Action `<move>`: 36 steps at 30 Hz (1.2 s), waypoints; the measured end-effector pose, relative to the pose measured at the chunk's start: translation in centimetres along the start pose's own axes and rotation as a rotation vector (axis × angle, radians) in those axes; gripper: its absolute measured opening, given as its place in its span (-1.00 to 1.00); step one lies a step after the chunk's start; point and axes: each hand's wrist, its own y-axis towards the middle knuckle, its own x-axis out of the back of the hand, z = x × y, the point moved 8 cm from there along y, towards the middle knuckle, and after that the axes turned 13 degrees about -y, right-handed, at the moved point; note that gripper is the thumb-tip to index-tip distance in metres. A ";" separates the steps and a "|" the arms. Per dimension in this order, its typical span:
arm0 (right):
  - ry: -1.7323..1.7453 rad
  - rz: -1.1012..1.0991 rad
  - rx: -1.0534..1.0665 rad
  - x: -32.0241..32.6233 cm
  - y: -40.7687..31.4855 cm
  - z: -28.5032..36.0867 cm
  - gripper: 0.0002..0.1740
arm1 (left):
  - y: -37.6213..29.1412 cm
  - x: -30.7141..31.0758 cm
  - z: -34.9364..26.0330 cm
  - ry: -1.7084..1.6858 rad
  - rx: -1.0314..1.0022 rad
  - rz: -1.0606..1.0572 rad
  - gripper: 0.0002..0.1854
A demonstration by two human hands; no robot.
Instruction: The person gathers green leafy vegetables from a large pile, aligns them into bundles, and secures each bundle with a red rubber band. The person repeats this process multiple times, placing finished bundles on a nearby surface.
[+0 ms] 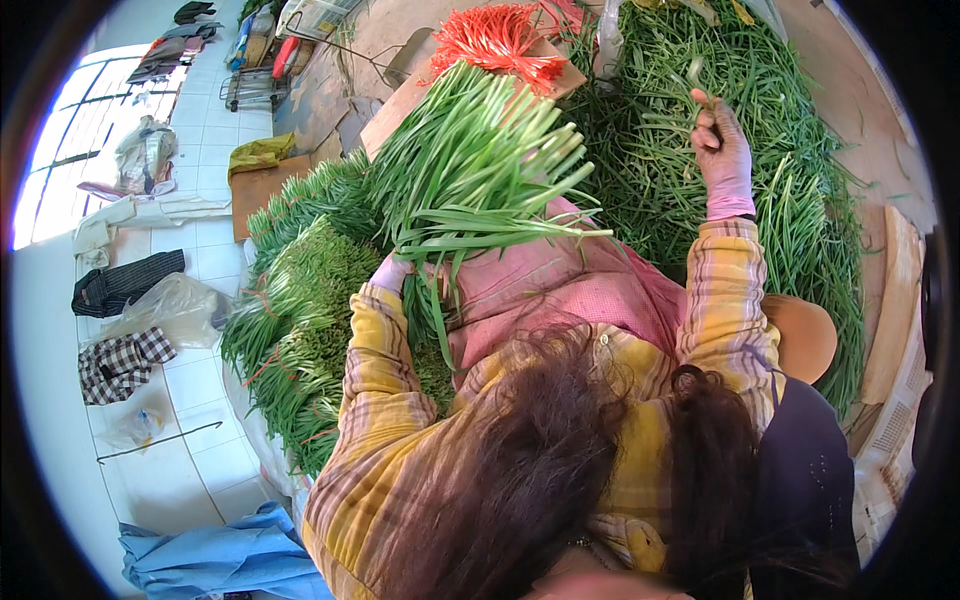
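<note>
A large loose bunch of long flat green leaves with pale stems, apparently garlic chives [480,157], lies over a board and my lap, stem ends to the right. My left hand [391,271], in a pale purplish glove, is at the near left edge of this bunch. Leaves hide its fingers, so its grip does not show. Out to the right, my right hand [721,146], in a pinkish glove, is above a wide heap of loose greens [799,187]. Its bent fingers appear to pinch a thin leaf strand [714,109]. A pale leaf piece [696,71] shows just beyond the fingertips.
Red ties [491,41] are piled on the wooden board [390,120]. Tied bundles of greens [300,300] are stacked at my left. A pink apron [555,285] covers my lap. A round tan seat [799,337] is at my right, with a wooden plank [891,300] farther right.
</note>
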 end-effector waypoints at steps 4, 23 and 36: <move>-0.914 0.317 -0.114 -5.3 -3.0 -3.9 -0.30 | 0.5 -0.6 0.3 0.009 0.035 0.001 -0.75; -0.329 0.697 -0.298 -14.4 -7.5 -12.0 -0.54 | 0.4 -1.6 1.4 0.059 0.126 -0.011 -0.77; -1.320 0.408 -0.165 -5.4 -8.9 -8.0 -0.48 | -3.7 -2.5 1.6 0.100 0.239 -0.068 -0.79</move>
